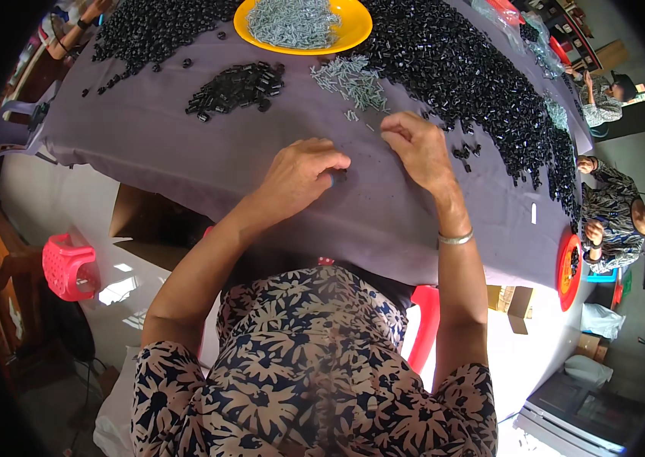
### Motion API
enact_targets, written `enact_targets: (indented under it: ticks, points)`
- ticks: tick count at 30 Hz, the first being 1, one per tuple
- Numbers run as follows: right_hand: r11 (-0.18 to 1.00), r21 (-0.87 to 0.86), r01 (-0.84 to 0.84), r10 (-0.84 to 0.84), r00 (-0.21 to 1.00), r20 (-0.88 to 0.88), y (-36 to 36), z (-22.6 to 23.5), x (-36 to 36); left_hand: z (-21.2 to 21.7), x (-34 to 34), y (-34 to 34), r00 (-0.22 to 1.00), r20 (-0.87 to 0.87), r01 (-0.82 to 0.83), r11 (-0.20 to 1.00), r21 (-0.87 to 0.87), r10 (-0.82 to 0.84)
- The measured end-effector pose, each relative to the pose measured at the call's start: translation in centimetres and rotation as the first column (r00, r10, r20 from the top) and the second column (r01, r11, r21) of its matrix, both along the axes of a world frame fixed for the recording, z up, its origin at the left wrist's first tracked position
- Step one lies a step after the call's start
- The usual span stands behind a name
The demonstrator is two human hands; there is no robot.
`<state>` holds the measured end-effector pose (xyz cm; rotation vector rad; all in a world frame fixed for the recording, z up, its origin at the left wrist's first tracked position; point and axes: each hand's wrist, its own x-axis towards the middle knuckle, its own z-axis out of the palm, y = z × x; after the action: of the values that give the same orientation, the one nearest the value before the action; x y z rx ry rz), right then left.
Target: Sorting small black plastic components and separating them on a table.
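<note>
Left hand [301,175]: below the yellow plate [354,27], thumb and fingers curled around a small black part [340,175], mostly hidden.
Right hand [416,146]: below the plate, to its right; fingers bent inward, thumb near forefinger; whether they grip anything, I cannot tell.
Metal pins [292,23]: heaped on the plate, a smaller pile [349,82] just below it.
Black cylindrical pieces [482,87]: spread right of the plate; a cluster [238,89] below it, leftward.
Black round pieces [155,34]: left of the plate.
</note>
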<state>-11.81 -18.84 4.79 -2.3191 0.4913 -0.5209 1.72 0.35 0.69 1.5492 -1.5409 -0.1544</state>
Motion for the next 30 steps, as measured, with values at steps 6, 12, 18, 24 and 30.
enact_targets:
  ticks: [6,12,18,24,30]
  points:
    - [0.998,-0.043,-0.054,0.039,0.955,-0.295,-1.3,0.4,3.7,-0.3,0.2,-0.1,1.000,0.025,0.006,0.999,0.031,-0.006]
    - [0.991,-0.035,-0.130,0.112,0.938,-0.329,-2.3,0.3,3.5,-0.5,0.3,-0.3,0.998,0.061,-0.021,0.998,0.061,0.018]
    - [0.883,0.458,-0.097,0.027,0.987,0.158,3.3,-2.1,0.1,-1.1,-0.7,-1.6,0.990,0.053,-0.135,0.990,0.042,0.133]
    - [0.946,0.318,-0.063,-0.022,0.966,0.257,5.5,-3.3,-0.7,-1.2,-1.0,-1.6,0.988,0.043,-0.150,0.987,0.059,0.148]
    - [0.984,0.174,-0.044,0.010,0.981,0.193,5.6,-2.9,-0.9,-1.2,-1.3,-1.3,0.979,0.077,-0.191,0.981,0.025,0.188]
